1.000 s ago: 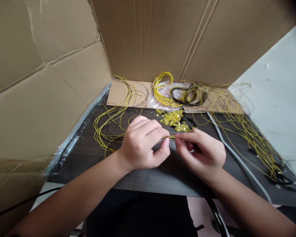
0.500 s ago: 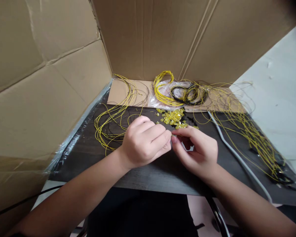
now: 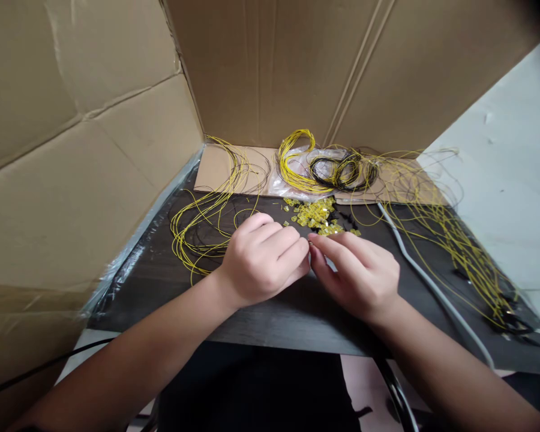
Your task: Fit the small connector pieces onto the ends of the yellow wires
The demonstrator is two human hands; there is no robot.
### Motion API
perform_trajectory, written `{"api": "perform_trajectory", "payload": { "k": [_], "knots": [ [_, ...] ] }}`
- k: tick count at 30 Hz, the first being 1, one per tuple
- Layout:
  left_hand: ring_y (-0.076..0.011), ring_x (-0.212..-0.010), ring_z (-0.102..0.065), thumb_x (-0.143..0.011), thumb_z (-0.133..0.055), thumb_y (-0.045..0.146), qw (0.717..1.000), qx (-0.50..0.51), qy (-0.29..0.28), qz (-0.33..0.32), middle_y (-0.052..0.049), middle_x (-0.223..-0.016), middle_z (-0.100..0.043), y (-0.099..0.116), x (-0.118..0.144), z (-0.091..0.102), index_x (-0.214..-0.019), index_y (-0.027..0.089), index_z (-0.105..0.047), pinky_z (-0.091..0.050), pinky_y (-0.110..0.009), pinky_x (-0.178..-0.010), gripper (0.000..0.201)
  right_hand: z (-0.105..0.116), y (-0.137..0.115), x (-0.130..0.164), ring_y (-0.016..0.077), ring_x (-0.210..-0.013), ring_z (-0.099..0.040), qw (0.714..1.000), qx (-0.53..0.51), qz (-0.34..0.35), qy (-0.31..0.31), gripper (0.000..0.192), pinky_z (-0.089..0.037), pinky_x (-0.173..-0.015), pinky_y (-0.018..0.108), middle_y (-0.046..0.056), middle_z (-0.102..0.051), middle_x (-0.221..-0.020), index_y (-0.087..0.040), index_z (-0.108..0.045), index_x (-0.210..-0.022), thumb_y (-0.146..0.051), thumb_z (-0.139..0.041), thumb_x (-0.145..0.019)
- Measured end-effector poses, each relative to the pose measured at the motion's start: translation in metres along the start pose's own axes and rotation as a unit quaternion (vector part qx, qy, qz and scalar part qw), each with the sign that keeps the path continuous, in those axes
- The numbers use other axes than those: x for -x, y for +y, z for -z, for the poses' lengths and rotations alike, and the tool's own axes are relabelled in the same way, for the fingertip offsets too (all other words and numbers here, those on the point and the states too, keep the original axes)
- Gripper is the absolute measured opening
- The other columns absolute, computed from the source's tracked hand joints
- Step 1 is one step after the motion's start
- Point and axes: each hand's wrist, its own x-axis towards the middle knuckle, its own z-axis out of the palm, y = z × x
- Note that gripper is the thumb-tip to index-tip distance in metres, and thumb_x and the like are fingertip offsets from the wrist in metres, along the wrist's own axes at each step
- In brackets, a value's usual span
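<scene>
Closed into a fist-like grip, my left hand (image 3: 263,255) is over the middle of the dark tabletop, around a thin yellow wire that its fingers mostly hide. My right hand (image 3: 355,267) pinches with thumb and forefinger right against the left fingertips, where the wire's end seems to be; the tips cover it. Loose yellow wires (image 3: 180,231) mixed with black ones spread to the left and pass behind my left hand. Just beyond both hands lies a pile of small clear-yellow plastic pieces (image 3: 314,213), with small black parts (image 3: 348,221) beside it.
Coils of yellow wire (image 3: 288,168) and black wire (image 3: 348,171) lie on a plastic bag over a cardboard strip (image 3: 207,174). More yellow wires (image 3: 468,252) with black ends stretch along the right. A grey cable (image 3: 432,285) crosses the table. Cardboard walls (image 3: 292,72) stand behind and left.
My right hand has turned slightly and shifted left, bringing its pinching fingertips closer against my left hand. The yellow bit between the fingertips is now covered. My left hand is nearly still.
</scene>
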Motion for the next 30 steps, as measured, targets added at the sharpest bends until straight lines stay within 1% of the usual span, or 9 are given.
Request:
{"api": "perform_trajectory", "payload": {
  "k": [5, 10, 12, 14, 17, 21, 24, 27, 30],
  "knots": [
    [-0.0153, -0.069, -0.057, -0.089, -0.057, 0.021, 0.993, 0.074, -0.012, 0.088, -0.002, -0.071, -0.065, 0.0017, 0.003, -0.006, -0.079, 0.02, -0.067, -0.045, -0.034, -0.074, 0.014, 0.002, 0.0009, 0.0002, 0.0146, -0.073, -0.066, 0.998, 0.048, 0.03, -0.012, 0.028, -0.049, -0.065, 0.028, 0.004, -0.072, -0.091, -0.019, -0.062, -0.113, -0.016, -0.067, -0.085],
    [-0.0152, -0.069, -0.056, -0.088, -0.057, 0.02, 0.988, 0.109, -0.014, 0.11, -0.002, -0.072, -0.065, 0.0026, 0.0032, -0.0071, -0.077, 0.019, -0.066, -0.046, -0.033, -0.074, 0.015, 0.0016, 0.0004, -0.0025, 0.014, -0.07, -0.065, 0.997, 0.056, 0.032, -0.029, 0.024, -0.048, -0.064, 0.028, 0.004, -0.072, -0.087, -0.018, -0.063, -0.109, -0.017, -0.067, -0.086],
    [-0.0152, -0.068, -0.055, -0.089, -0.056, 0.021, 0.988, 0.104, -0.019, 0.109, -0.002, -0.071, -0.063, 0.0026, 0.0028, -0.0068, -0.075, 0.018, -0.064, -0.045, -0.033, -0.073, 0.017, 0.0005, 0.0014, -0.0016, 0.0134, -0.069, -0.063, 0.998, 0.058, 0.024, -0.014, 0.03, -0.047, -0.063, 0.028, 0.004, -0.072, -0.088, -0.018, -0.061, -0.116, -0.018, -0.067, -0.086],
    [-0.015, -0.066, -0.052, -0.089, -0.056, 0.022, 0.988, 0.103, -0.023, 0.111, -0.002, -0.069, -0.061, 0.0023, 0.0023, -0.0063, -0.07, 0.018, -0.061, -0.045, -0.032, -0.071, 0.02, 0.0, 0.0026, 0.0, 0.0136, -0.07, -0.063, 0.998, 0.053, 0.029, -0.004, 0.043, -0.047, -0.064, 0.028, 0.005, -0.072, -0.092, -0.018, -0.057, -0.127, -0.018, -0.068, -0.086],
    [-0.0141, -0.065, -0.05, -0.09, -0.054, 0.02, 0.984, 0.127, -0.026, 0.121, -0.002, -0.068, -0.058, 0.0013, 0.0011, -0.0051, -0.068, 0.017, -0.058, -0.043, -0.031, -0.068, 0.022, 0.0012, 0.0044, 0.0019, 0.0146, -0.074, -0.065, 0.997, 0.044, 0.054, -0.025, 0.052, -0.049, -0.066, 0.028, 0.005, -0.073, -0.096, -0.017, -0.052, -0.135, -0.014, -0.068, -0.085],
    [-0.0129, -0.066, -0.052, -0.091, -0.053, 0.018, 0.972, 0.186, -0.034, 0.138, -0.002, -0.072, -0.061, -0.0002, 0.0003, -0.003, -0.08, 0.016, -0.065, -0.043, -0.03, -0.069, 0.016, 0.0032, 0.0059, 0.0012, 0.0141, -0.076, -0.066, 0.997, 0.049, 0.05, -0.022, 0.039, -0.05, -0.068, 0.027, 0.005, -0.074, -0.099, -0.018, -0.059, -0.124, -0.014, -0.067, -0.087],
    [-0.0127, -0.07, -0.056, -0.091, -0.055, 0.017, 0.965, 0.216, -0.032, 0.142, -0.001, -0.077, -0.064, -0.0003, 0.0002, -0.0018, -0.087, 0.016, -0.067, -0.043, -0.03, -0.071, 0.013, 0.0028, 0.0058, -0.0006, 0.0135, -0.073, -0.066, 0.998, 0.052, 0.041, -0.01, 0.028, -0.049, -0.066, 0.027, 0.004, -0.074, -0.094, -0.018, -0.062, -0.113, -0.016, -0.068, -0.086],
    [-0.0129, -0.072, -0.058, -0.09, -0.055, 0.016, 0.963, 0.228, -0.028, 0.142, -0.002, -0.08, -0.066, -0.0002, -0.0001, -0.0008, -0.09, 0.016, -0.067, -0.044, -0.03, -0.071, 0.011, 0.0011, 0.0048, -0.0014, 0.0133, -0.07, -0.065, 0.999, 0.042, 0.026, 0.0, 0.024, -0.048, -0.063, 0.027, 0.003, -0.072, -0.088, -0.017, -0.062, -0.107, -0.015, -0.07, -0.084],
    [-0.0136, -0.073, -0.059, -0.087, -0.057, 0.017, 0.967, 0.213, -0.024, 0.14, -0.002, -0.084, -0.068, -0.0003, -0.0003, -0.001, -0.093, 0.016, -0.066, -0.044, -0.03, -0.071, 0.011, -0.0004, 0.0037, -0.001, 0.013, -0.071, -0.065, 1.0, 0.021, 0.014, -0.002, 0.023, -0.048, -0.063, 0.026, 0.003, -0.071, -0.087, -0.017, -0.062, -0.105, -0.015, -0.07, -0.083]
  ]
}}
